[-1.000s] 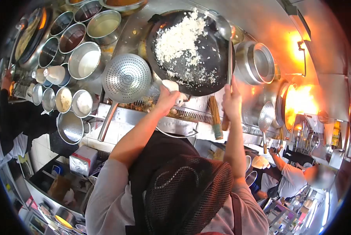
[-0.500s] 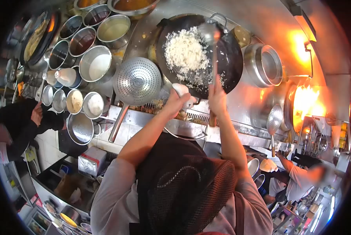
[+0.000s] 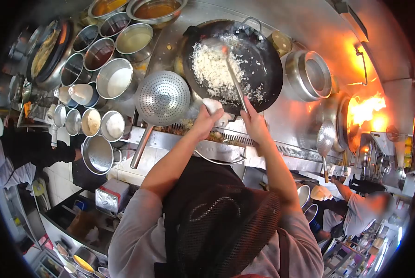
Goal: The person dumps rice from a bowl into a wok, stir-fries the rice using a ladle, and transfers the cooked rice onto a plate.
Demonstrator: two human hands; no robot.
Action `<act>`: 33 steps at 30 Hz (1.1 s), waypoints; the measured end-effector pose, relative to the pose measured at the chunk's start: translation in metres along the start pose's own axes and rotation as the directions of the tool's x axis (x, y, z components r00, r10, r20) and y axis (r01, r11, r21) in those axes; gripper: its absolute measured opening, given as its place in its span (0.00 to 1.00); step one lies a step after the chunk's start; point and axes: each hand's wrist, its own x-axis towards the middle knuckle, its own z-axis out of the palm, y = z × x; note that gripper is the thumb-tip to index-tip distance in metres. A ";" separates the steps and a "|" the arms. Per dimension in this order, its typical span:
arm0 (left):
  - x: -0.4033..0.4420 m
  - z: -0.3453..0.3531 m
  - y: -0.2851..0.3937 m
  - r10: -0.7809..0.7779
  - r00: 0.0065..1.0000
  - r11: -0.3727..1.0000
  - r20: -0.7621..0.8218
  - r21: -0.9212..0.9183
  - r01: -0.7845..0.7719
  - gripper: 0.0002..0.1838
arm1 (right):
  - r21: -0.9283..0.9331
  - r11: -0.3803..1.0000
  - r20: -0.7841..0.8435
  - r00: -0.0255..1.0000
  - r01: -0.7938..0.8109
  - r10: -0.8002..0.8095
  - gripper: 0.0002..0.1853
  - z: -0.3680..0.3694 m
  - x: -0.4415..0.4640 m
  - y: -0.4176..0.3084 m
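Note:
A large black wok (image 3: pixel 267 74) sits on the range in front of me, with loose white rice (image 3: pixel 212 65) heaped on its left side. My left hand (image 3: pixel 204 124) is closed on a folded white cloth (image 3: pixel 212 105) at the wok's near rim, by its handle. My right hand (image 3: pixel 255 126) grips the long handle of a metal ladle (image 3: pixel 236 81). The ladle's head, blurred by motion, is over the upper left of the rice.
A perforated strainer (image 3: pixel 162 98) lies left of the wok, beside several sauce pots (image 3: pixel 114 78). Stacked metal pots (image 3: pixel 316 76) stand to the right. Flames (image 3: pixel 367 111) rise from another wok at far right. One person (image 3: pixel 356 213) stands at right, another (image 3: pixel 26 153) at left.
The ladle's head has swept left across the wok onto the rice, and its handle now slants. My right hand has turned with it. My left hand has stayed at the wok's rim.

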 end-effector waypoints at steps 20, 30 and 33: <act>0.002 -0.009 -0.018 0.045 0.998 0.993 -0.048 0.108 -0.040 0.34 | -0.017 0.990 0.132 0.981 -0.141 0.142 0.32 -0.036 -0.090 -0.072; -0.004 0.001 -0.006 0.048 0.994 0.987 -0.102 0.160 -0.031 0.37 | -0.191 0.968 0.125 0.975 -0.160 0.186 0.36 -0.050 -0.142 -0.053; 0.000 0.001 -0.006 0.042 0.994 0.984 -0.099 0.176 -0.024 0.35 | -0.040 0.987 0.212 0.963 -0.158 0.163 0.33 -0.051 -0.119 -0.049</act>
